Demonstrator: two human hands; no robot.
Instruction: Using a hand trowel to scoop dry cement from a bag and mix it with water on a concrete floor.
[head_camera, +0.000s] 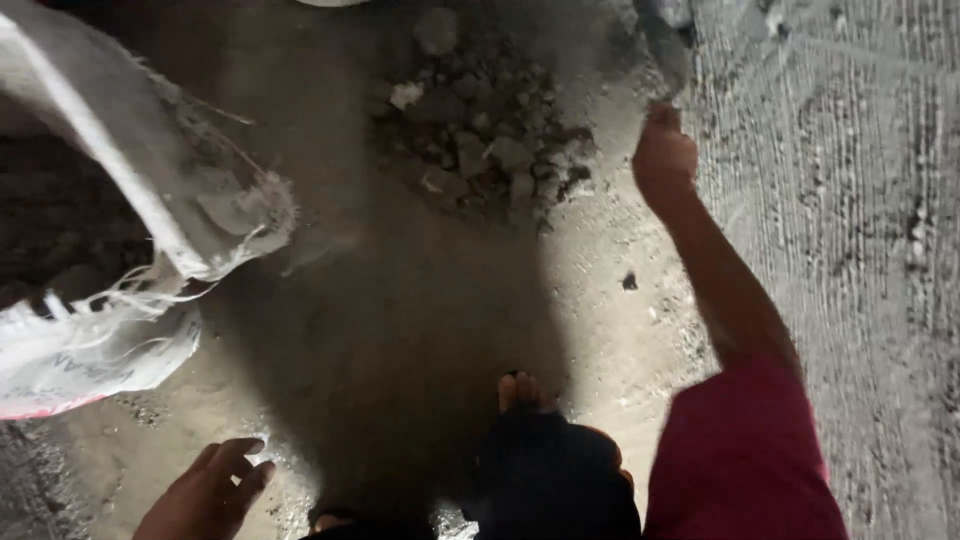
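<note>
Upper right: right hand (664, 155) fisted, grasp unclear, just right of rubble pile (480, 130). Lower left: left hand (208, 490) fingers loosely spread, holding nothing, below torn white sack (150, 200).

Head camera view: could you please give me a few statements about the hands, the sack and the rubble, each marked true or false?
1. The right hand reaches toward the grey pile of broken rubble. True.
2. The left hand grips the white woven sack. False: it is low over the dusty floor, fingers spread, apart from the sack.
3. The sack lies open, with dark material inside. True.
4. The rubble pile is inside the sack. False: it lies on the floor beside it.
5. A bare foot shows near the bottom. True.
</note>
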